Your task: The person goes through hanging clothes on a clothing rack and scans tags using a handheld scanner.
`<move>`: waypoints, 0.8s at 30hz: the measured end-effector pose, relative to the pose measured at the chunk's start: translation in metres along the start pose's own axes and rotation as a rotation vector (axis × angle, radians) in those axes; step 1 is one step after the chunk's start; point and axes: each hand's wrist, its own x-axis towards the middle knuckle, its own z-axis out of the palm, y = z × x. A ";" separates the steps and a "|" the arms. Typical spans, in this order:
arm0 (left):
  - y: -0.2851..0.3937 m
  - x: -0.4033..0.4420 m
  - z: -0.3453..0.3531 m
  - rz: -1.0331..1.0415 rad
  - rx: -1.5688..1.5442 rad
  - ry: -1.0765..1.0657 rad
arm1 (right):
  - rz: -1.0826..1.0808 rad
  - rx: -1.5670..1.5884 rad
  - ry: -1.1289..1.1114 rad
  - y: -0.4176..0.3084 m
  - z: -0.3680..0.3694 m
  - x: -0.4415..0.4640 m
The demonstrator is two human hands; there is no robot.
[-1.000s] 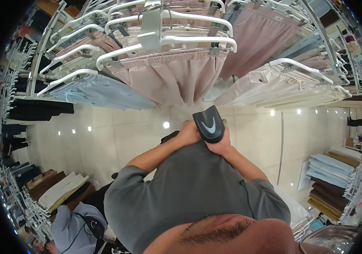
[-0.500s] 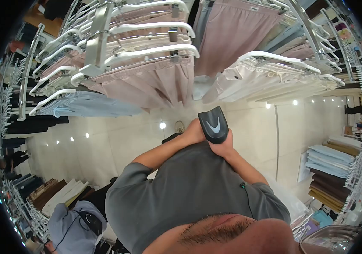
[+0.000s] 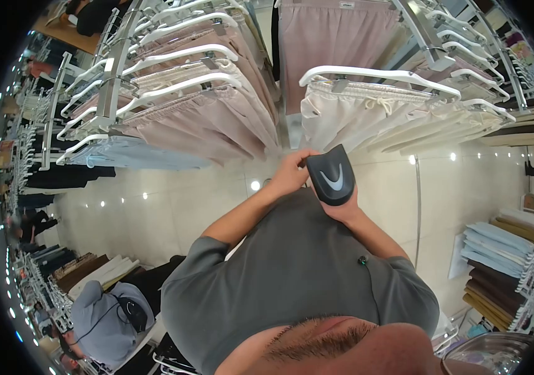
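My right hand [image 3: 344,207] is wrapped round the lower part of a black handheld scanner [image 3: 332,177]. Its broad rounded top, marked with a light grey U shape, faces me and hides most of the grip. My left hand [image 3: 291,172] is up at the scanner's left edge, fingers bent and closed. Whether it grips the scanner or something small behind it is hidden. Ahead of my hands hang pink trousers [image 3: 211,122] on the left and cream trousers [image 3: 367,115] on the right, clipped to white hangers.
Metal rack arms [image 3: 112,94] stick out at the front left and front right. Folded trousers [image 3: 498,250] are draped on a rack at the right. A person in a grey-blue top [image 3: 107,319] is low at the left behind me. Pale tiled floor [image 3: 173,206] reflects lights.
The scanner and my right hand have shifted slightly right and up. My left hand has risen to the scanner's upper left edge. The view has moved a little against the racks.
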 end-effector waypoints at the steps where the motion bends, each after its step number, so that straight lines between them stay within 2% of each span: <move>1: 0.009 0.007 0.002 0.015 -0.022 0.000 | -0.001 -0.070 -0.037 -0.007 -0.011 0.005; 2: 0.013 0.015 0.005 0.030 -0.045 0.000 | -0.003 -0.142 -0.073 -0.014 -0.023 0.011; 3: 0.012 0.024 0.006 0.033 -0.095 -0.028 | -0.146 -0.311 -0.153 -0.018 -0.037 0.016; 6: 0.055 0.041 0.023 0.166 -0.245 -0.110 | -0.292 -0.430 -0.215 -0.034 -0.067 0.024; 8: 0.080 0.052 0.035 0.233 -0.183 -0.131 | -0.329 -0.478 -0.182 -0.033 -0.083 0.021; 11: 0.111 0.069 0.059 0.322 -0.138 -0.156 | -0.232 -0.383 -0.197 -0.032 -0.104 0.020; 13: 0.124 0.083 0.078 0.405 -0.240 -0.152 | -0.011 -0.280 -0.160 -0.042 -0.112 0.020; 17: 0.137 0.107 0.100 0.445 -0.318 -0.144 | -0.084 -0.294 -0.133 -0.034 -0.131 0.011; 20: 0.145 0.126 0.108 0.350 -0.403 -0.091 | 0.017 -0.220 -0.101 -0.034 -0.139 0.006; 24: 0.144 0.148 0.111 0.419 -0.403 -0.045 | -0.085 -0.245 -0.088 -0.033 -0.144 0.007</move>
